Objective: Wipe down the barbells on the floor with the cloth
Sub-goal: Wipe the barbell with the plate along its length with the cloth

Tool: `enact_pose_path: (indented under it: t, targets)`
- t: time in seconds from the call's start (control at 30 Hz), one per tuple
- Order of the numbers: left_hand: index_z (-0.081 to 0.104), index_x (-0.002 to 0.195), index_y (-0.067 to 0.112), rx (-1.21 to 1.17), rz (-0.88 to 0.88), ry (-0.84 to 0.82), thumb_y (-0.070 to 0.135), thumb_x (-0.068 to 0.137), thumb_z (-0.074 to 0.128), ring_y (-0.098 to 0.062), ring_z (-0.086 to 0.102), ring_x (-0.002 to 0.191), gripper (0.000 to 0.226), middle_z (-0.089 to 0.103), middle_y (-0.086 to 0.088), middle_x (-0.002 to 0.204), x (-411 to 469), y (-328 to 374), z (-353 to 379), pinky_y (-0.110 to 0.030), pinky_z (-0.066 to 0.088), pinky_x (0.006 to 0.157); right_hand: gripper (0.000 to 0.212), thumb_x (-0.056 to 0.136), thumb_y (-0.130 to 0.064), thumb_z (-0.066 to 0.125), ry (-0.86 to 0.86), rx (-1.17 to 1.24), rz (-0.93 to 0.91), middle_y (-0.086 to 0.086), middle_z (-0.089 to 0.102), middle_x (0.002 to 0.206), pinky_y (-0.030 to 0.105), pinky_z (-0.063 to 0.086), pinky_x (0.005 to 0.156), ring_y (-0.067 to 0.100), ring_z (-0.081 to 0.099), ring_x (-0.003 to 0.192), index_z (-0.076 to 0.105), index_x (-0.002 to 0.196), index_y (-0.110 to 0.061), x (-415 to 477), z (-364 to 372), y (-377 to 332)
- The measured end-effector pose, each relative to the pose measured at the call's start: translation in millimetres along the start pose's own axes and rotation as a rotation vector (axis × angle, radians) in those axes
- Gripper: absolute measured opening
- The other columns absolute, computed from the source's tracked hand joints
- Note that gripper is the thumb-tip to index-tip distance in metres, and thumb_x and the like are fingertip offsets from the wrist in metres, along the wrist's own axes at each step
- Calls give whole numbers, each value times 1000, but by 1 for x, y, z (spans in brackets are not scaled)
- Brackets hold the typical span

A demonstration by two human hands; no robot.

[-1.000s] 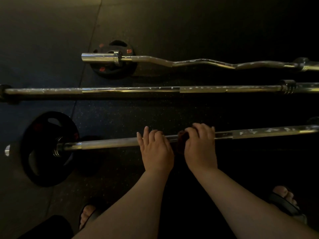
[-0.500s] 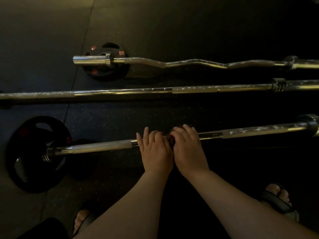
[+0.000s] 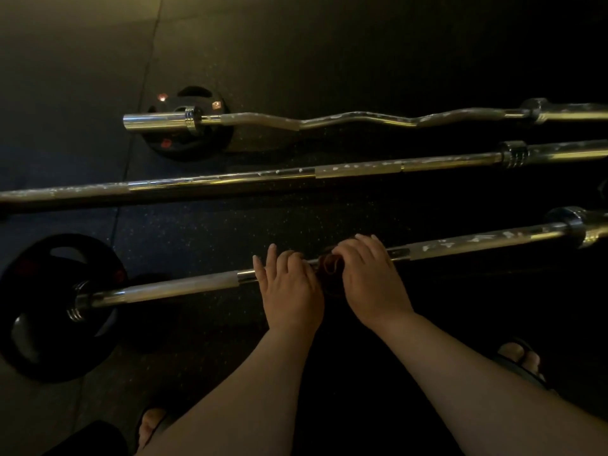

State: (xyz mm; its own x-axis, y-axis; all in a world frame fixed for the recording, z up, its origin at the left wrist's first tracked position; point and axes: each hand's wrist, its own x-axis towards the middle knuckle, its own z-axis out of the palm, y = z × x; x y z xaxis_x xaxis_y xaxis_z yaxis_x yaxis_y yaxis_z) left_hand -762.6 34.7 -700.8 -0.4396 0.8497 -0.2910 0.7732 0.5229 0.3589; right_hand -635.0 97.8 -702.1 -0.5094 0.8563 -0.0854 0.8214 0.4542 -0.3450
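Reddish cloth [image 3: 330, 266] sits bunched on the nearest barbell [image 3: 181, 287] (chrome, white-flecked), middle barbell [image 3: 230, 179] and curl bar [image 3: 362, 121] beyond.

A: What lies where?
B: I see 3 bars side by side on the floor [image 3: 329, 44]: curl bar [image 3: 362, 121] farthest, straight bar [image 3: 230, 179] in the middle, nearest barbell [image 3: 181, 286] before me.
A: Plates?
B: 1 near plate [image 3: 39, 324] sits on the nearest barbell's left end, 1 far plate [image 3: 184, 143] under the curl bar's left end. Left hand [image 3: 289, 287] and right hand [image 3: 370, 278] sit on the nearest barbell, cloth [image 3: 330, 268] between them.
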Motion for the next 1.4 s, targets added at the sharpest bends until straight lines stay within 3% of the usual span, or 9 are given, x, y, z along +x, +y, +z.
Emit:
enact_pose_path:
  t: [0.2, 0.4, 0.47, 0.6, 0.87, 0.97, 1.07, 1.27, 1.4]
  targets:
    - [51, 136, 22, -62, 34, 21, 34, 106, 26, -19, 0, 155, 41, 40, 3, 156, -1, 1, 2, -50, -13, 124, 31, 96, -14, 47, 194, 59, 415, 2, 58, 137, 44, 3, 128, 25, 30, 148, 61, 123, -19, 2, -1, 12]
    - [51, 135, 25, 1, 27, 3, 35, 105, 26, -21, -2, 156, 40, 38, 4, 157, 1, 7, 3, -50, -18, 121, 39, 99, -23, 34, 31, 99, 69, -4, 61, 132, 41, 16, 126, 20, 40, 141, 63, 125, -22, 1, -2, 6]
    - [50, 136, 25, -29, 50, -10, 33, 107, 28, -20, -2, 155, 38, 38, 4, 157, 0, 7, 2, -50, -17, 122, 35, 98, -19, 37, 119, 108, 109, -1, 64, 126, 42, 18, 125, 22, 47, 135, 65, 119, -20, -1, -2, 27]
    - [49, 138, 25, -42, 53, 23, 34, 108, 27, -19, 0, 155, 38, 39, 4, 156, -1, 8, 4, -50, -15, 123, 32, 94, -16, 42, 270, 111, 392, 3, 63, 129, 47, 6, 127, 27, 38, 143, 67, 114, -17, 0, 2, 25]
    - [54, 132, 29, 46, 11, 25, 47, 98, 14, -20, 2, 155, 56, 43, 6, 153, 5, 10, 11, -49, -21, 120, 28, 99, -36, 41, 83, 111, -10, -11, 65, 116, 36, 29, 115, 14, 49, 125, 65, 111, -30, 5, 11, 6]
    - [53, 132, 27, -25, 32, 22, 41, 102, 18, -18, 3, 155, 48, 44, 6, 153, 3, 9, 9, -48, -18, 121, 24, 100, -32, 43, 193, 43, 134, -11, 65, 115, 42, 30, 114, 14, 54, 120, 65, 110, -30, 6, 5, 19]
    - [53, 132, 26, -36, 13, 50, 37, 105, 23, -19, 4, 155, 42, 44, 5, 152, 3, 15, 11, -48, -18, 122, 29, 102, -28, 41, 264, 77, 351, -2, 63, 126, 49, 22, 123, 23, 45, 135, 65, 117, -23, 6, 7, 13]
    - [53, 134, 27, -11, 11, 21, 43, 96, 12, -20, -3, 155, 58, 39, 6, 156, -2, 12, 8, -51, -14, 123, 49, 100, -37, 50, -50, -122, -104, 4, 46, 151, 54, 16, 125, 32, 27, 150, 47, 145, -21, -13, 18, -3]
    - [55, 130, 26, -72, 13, 37, 35, 103, 21, -18, -6, 155, 44, 38, 6, 157, 3, 12, 9, -49, -18, 122, 39, 103, -35, 38, -36, -177, -107, -4, 56, 137, 46, 18, 126, 24, 43, 137, 53, 138, -26, -1, 2, 32]
